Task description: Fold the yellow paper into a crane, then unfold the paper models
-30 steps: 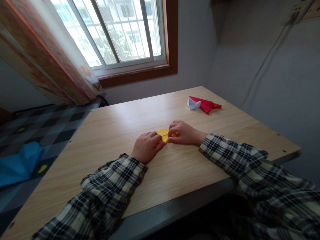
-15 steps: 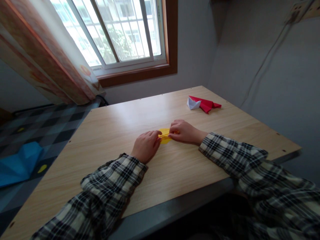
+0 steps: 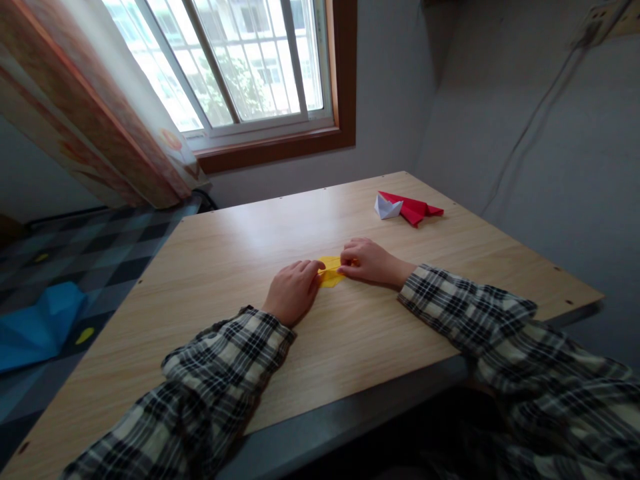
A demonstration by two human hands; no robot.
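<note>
On the wooden tabletop, near its middle, a small yellow folded paper is lying flat. From the head view, the left hand is resting on the paper's left edge, with its fingers curled and pressing down. The right hand is pinching the paper's right side between its fingers. Both sleeves are showing a checked pattern. Well apart, toward the far right corner, a red folded paper is touching a white folded paper.

Yellow folded paper lies between the hands, whose sleeves are black-and-white plaid. Beyond the right hand sit red paper and white paper.
</note>
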